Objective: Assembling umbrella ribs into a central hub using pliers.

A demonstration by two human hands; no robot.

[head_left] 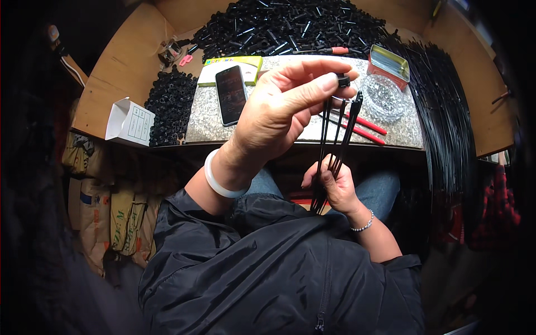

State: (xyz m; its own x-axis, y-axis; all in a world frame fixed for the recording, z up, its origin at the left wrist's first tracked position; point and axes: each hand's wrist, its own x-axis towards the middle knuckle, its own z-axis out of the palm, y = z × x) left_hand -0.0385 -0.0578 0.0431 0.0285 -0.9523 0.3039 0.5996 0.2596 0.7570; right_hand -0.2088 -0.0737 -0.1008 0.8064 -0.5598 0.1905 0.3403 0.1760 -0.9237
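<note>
Raised over the table's near edge, my left hand [279, 106] pinches a small black plastic part [343, 81] between thumb and fingertips. Lower down, above my lap, my right hand [338, 187] is closed around a bundle of thin black rods [341, 134]. The rods stand roughly upright and fan apart a little, their top ends just under my left fingers. Whether the black part touches a rod I cannot tell. Behind the rods, pliers with red handles [368, 134] lie on the speckled work surface [204, 120].
A large heap of black parts [279, 28] fills the back. Small black pieces [167, 106] and a white box [131, 121] are at left, beside a phone [231, 95]. A glass dish [385, 97], a tin [389, 66] and many long black rods [446, 111] lie right.
</note>
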